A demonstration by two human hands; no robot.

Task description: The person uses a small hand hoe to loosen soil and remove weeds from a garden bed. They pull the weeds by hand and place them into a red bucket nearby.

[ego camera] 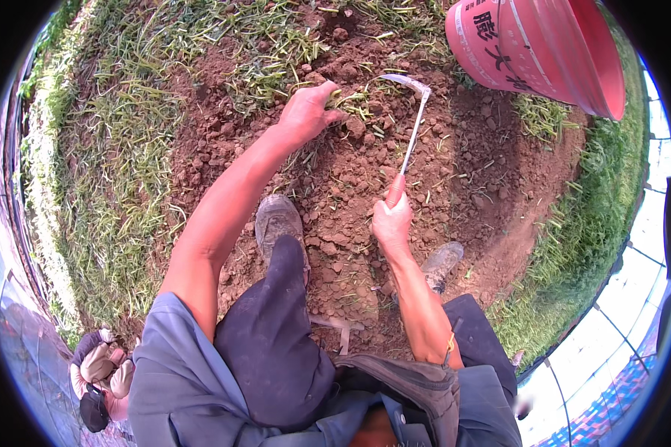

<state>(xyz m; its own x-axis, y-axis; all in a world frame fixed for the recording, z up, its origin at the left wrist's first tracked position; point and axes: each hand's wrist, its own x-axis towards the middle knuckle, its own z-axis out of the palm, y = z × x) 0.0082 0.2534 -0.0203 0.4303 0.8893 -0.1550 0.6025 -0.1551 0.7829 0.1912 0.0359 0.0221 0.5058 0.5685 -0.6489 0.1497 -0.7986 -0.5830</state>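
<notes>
My right hand (392, 219) is closed around the red handle of a long-shafted hand sickle (414, 129). Its curved metal blade lies low over the loose reddish soil (335, 223), tip pointing left. Left of the blade, my left hand (308, 112) reaches over the ground with thumb and fingers apart, beside cut green stems (355, 106) and soil clods. Whether its fingertips touch a stem is not clear. Both my shoes stand on the soil below the hands.
A pink plastic bucket (531, 50) bearing writing lies tilted at the upper right. Cut plants (123, 167) cover the left ground; leafy green plants (581, 223) grow along the right. Another person (103, 374) crouches at the lower left. A wooden-looking piece (344, 335) lies near my legs.
</notes>
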